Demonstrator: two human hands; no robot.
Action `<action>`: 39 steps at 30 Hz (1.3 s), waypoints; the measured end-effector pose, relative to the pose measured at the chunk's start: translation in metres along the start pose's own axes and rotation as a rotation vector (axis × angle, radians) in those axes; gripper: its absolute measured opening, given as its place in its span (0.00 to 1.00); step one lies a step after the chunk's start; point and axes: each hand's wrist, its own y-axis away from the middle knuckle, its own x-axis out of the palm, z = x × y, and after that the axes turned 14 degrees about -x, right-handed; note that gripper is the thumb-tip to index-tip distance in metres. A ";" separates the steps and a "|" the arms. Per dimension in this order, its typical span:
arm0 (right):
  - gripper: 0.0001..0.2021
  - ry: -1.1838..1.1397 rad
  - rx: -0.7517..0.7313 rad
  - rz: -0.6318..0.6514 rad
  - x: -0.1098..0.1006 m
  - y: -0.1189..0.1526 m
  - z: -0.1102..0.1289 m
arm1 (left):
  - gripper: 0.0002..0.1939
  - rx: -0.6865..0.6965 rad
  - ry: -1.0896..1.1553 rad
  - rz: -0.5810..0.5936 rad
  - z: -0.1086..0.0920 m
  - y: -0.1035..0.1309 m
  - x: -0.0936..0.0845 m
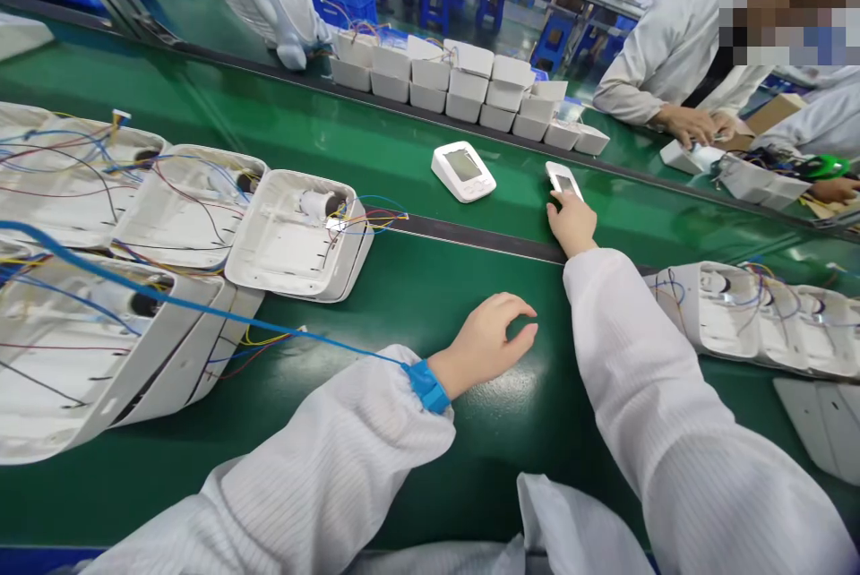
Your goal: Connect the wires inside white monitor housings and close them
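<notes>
Reaching past the dark strip (470, 235), my right hand (573, 224) is touching the small device's (563, 178) near end; whether it's clamping, I cannot tell. The display unit (463, 171) is sitting leftward. My left hand (487, 340), fingers and thumb apart, is hovering over open counter (430, 288).

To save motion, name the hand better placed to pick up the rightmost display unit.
Right, I'd judge: the right hand has its fingers at the display unit, while the left hand hovers empty farther back, its blue wrist strap attached to a cord.
</notes>
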 end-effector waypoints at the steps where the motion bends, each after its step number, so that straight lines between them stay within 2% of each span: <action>1: 0.16 -0.029 0.014 -0.054 -0.005 0.003 0.001 | 0.07 -0.010 0.011 0.000 0.000 0.000 0.000; 5: 0.16 -0.212 0.091 -0.276 -0.018 0.018 0.011 | 0.08 -0.157 0.110 0.002 0.000 -0.003 0.000; 7: 0.17 -0.322 0.134 -0.332 -0.017 0.038 0.025 | 0.13 -0.265 0.196 -0.011 0.002 -0.007 0.000; 9: 0.17 -0.433 0.159 -0.330 -0.017 0.070 0.045 | 0.23 -0.343 0.302 -0.054 0.006 -0.010 -0.001; 11: 0.16 -0.551 0.144 -0.289 -0.020 0.112 0.069 | 0.32 -0.391 0.399 -0.103 0.010 -0.010 -0.001; 13: 0.15 -0.869 0.046 -0.060 -0.030 0.155 0.092 | 0.35 -0.428 0.487 -0.108 0.011 -0.008 0.000; 14: 0.15 -0.934 0.001 0.058 -0.037 0.174 0.101 | 0.37 -0.435 0.519 -0.105 0.010 -0.005 0.000; 16: 0.14 -0.937 -0.051 0.119 -0.051 0.203 0.111 | 0.38 -0.484 0.731 -0.022 0.005 0.000 0.000; 18: 0.14 -0.860 -0.061 0.093 -0.067 0.220 0.108 | 0.34 -0.557 0.863 0.061 -0.003 0.003 0.000; 19: 0.13 -0.810 -0.047 0.061 -0.075 0.226 0.100 | 0.33 -0.604 0.905 0.110 -0.008 0.004 -0.001; 21: 0.11 -0.689 -0.004 -0.033 -0.093 0.239 0.078 | 0.33 -0.640 0.941 0.099 -0.017 0.004 -0.002; 23: 0.10 -0.521 0.025 -0.167 -0.115 0.255 0.048 | 0.33 -0.671 0.962 0.080 -0.025 0.003 -0.002; 25: 0.10 -0.256 0.036 -0.309 -0.143 0.273 0.012 | 0.33 -0.690 0.978 0.050 -0.029 0.002 -0.002; 28: 0.13 0.212 0.116 -0.400 -0.193 0.301 -0.049 | 0.32 -0.700 0.970 0.006 -0.031 0.002 -0.001; 31: 0.22 0.580 0.327 -0.418 -0.240 0.319 -0.105 | 0.30 -0.705 0.922 -0.016 -0.030 0.003 0.001; 33: 0.26 0.660 0.513 -0.387 -0.261 0.324 -0.133 | 0.31 -0.688 0.885 -0.019 -0.029 0.003 0.002; 35: 0.23 0.641 0.623 -0.335 -0.272 0.326 -0.152 | 0.32 -0.663 0.845 -0.009 -0.027 0.003 0.004; 39: 0.17 0.612 0.646 -0.341 -0.274 0.327 -0.168 | 0.31 -0.650 0.799 0.016 -0.023 0.002 0.003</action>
